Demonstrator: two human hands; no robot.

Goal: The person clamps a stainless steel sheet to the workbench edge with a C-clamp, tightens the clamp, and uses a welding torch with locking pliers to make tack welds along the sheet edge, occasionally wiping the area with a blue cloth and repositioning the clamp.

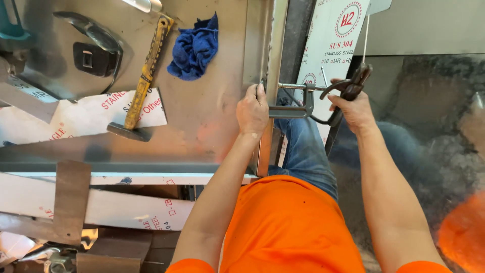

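Note:
A grey metal C-clamp [295,103] grips the edge of a stainless steel sheet [202,106] lying on the bench. My left hand [252,108] rests on the sheet's edge, fingers curled around the clamp's jaw there. My right hand [353,108] is closed on a dark metal tool with a curved handle [351,86] at the end of the clamp's threaded screw [295,86]. I wear an orange shirt and blue jeans.
A hammer with a yellow handle [144,76] lies on the sheet beside a blue rag [194,48]. A dark curved handle [93,38] sits at the upper left. Film-wrapped steel strips [101,207] lie at the lower left. A white printed sheet [331,45] stands behind the clamp.

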